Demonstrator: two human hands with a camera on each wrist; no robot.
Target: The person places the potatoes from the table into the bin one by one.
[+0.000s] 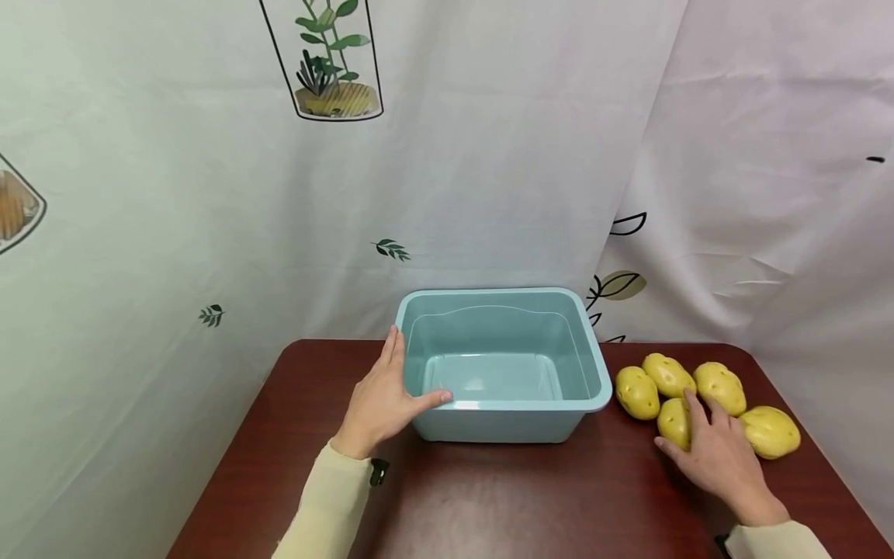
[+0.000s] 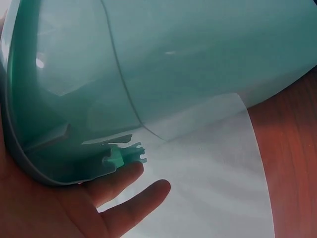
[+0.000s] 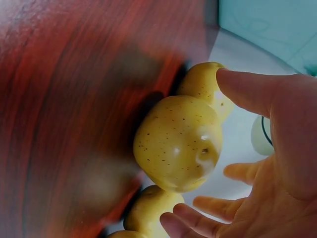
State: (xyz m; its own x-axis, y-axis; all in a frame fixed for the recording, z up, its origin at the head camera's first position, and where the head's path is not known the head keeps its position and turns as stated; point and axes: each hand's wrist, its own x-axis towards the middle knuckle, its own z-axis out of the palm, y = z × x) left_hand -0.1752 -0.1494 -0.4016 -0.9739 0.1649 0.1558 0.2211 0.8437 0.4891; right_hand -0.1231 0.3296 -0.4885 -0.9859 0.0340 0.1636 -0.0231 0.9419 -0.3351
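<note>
A light blue plastic basin (image 1: 489, 427) stands on the table. At its front left corner rests my left hand (image 1: 382, 400), the thumb on the front rim and the other fingers along the left side. The left wrist view shows two fairly straight fingers (image 2: 141, 201) beyond the rim. Over the nearest potato (image 1: 673, 423) my right hand (image 1: 722, 458) reaches with spread fingers. In the right wrist view a speckled yellow potato (image 3: 178, 144) lies in front of the right hand (image 3: 292, 163), with a visible gap to the palm. More potatoes (image 1: 721, 387) surround it.
The dark red-brown table (image 1: 503, 497) has rounded back corners. Right of the basin, the group of potatoes lies near the table's right edge. A white printed cloth (image 1: 489, 186) hangs behind and at both sides.
</note>
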